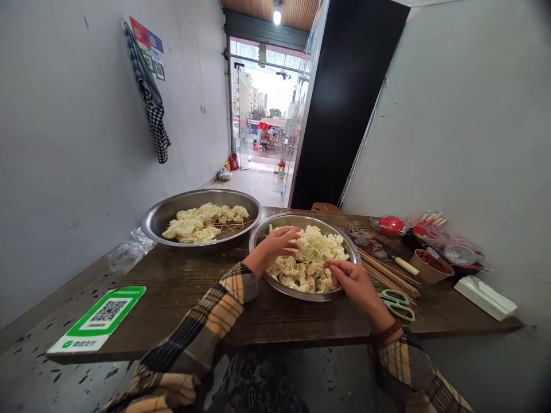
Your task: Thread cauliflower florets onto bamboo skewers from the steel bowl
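Note:
Cut cauliflower florets (316, 244) fill a round steel basin (293, 293) in front of me. Over the basin's left side my left hand (278, 245) hovers, fingers stretched and apart, holding nothing. My right hand (352, 282) is closed in a pinch at the basin's right rim, on what looks like a thin skewer (326, 260); most of it is hidden. Right of the basin lies a fan of loose bamboo skewers (390, 272). A larger steel basin (148, 222) at the left holds skewered cauliflower (206, 221), sticks pointing right.
Green-handled scissors (396, 304) and a knife with a pale handle (405, 265) lie at the right. Behind them are a tub of red pieces (433, 267) and a white tissue box (485, 297). A green QR-code sign (101, 318) sits at the wooden table's (185, 298) left edge.

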`<state>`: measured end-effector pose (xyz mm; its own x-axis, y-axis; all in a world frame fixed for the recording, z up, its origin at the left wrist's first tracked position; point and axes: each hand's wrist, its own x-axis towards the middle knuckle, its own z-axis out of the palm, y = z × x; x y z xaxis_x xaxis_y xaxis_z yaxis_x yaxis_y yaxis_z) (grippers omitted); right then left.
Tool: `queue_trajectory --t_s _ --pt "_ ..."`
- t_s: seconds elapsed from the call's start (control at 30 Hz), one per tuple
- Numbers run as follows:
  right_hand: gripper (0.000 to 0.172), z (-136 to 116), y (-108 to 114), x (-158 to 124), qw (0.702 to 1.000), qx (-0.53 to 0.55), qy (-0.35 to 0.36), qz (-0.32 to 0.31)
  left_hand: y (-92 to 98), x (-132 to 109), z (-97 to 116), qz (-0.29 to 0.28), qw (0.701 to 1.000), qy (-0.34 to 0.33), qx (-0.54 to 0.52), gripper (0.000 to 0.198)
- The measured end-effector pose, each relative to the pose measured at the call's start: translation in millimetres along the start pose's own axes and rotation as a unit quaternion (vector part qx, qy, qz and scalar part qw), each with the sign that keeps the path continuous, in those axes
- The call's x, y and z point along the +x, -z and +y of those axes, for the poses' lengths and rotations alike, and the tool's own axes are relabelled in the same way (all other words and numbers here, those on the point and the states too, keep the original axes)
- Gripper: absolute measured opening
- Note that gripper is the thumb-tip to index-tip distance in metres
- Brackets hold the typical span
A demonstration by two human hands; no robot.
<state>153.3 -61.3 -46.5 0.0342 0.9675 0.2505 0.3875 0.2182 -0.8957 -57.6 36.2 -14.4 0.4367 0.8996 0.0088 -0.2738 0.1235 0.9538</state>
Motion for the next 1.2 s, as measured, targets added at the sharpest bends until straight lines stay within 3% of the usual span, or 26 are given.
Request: queue_trajectory --t_s 0.13,0.23,0.47,0.63,0.73,0.93,1.07,1.2 --pt "0.050 0 8 8 0.991 0.112 -0.032 0.060 26.1 -29 20 0.072 0.994 -0.073 -0.031 0.033" --pt "0.049 -3 13 14 0.990 0.111 -0.031 0.078 52.4 -51 24 0.107 0.990 -0.083 -0.038 0.030" --pt "0.044 -17 12 24 0.997 0.016 0.022 0.078 98.4 -84 -7 0.155 0.987 -0.039 -0.007 0.031" --pt "0.045 -21 5 37 0.998 -0.010 0.054 0.022 111.9 -80 -29 0.124 0.976 -0.030 0.178 0.022" --pt "0.042 -24 -2 51 0.991 -0.102 0.082 -0.004 116.9 -64 -43 0.062 0.934 -0.082 0.343 0.007" --pt "0.040 -55 -37 83 0.963 -0.215 0.147 -0.062 126.5 -31 -72 0.018 0.907 -0.082 0.412 0.012" --pt "0.040 -76 -72 111 0.945 -0.249 0.188 -0.100 134.4 -27 -82 -0.021 0.893 -0.100 0.438 0.015" --pt "0.036 -80 -116 150 0.932 -0.252 0.217 -0.143 140.9 -30 -87 -0.028 0.881 -0.073 0.466 0.019"
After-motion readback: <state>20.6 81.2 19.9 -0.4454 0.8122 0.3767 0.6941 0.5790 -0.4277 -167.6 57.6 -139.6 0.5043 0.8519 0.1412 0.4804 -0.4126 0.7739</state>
